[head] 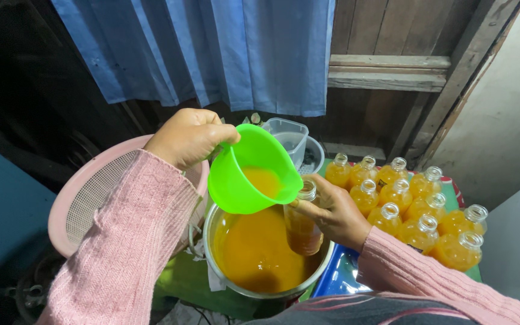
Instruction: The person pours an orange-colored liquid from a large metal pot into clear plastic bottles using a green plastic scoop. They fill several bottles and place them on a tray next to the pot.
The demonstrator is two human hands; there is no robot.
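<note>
My right hand point(332, 213) grips the upright bottle point(303, 219) over the pot point(326, 265); my left hand point(188, 137) tilts the green jug point(251, 171) just left of its mouth.

Left hand point(189, 137) tips green jug point(251, 171) over bottle point(303, 219) held by right hand point(332, 213).

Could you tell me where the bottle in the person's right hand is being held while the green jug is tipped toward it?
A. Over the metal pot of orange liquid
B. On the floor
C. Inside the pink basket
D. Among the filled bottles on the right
A: the right hand grips the bottle directly above the metal pot of orange liquid, with the green jug in the left hand tilted at its mouth.
</note>
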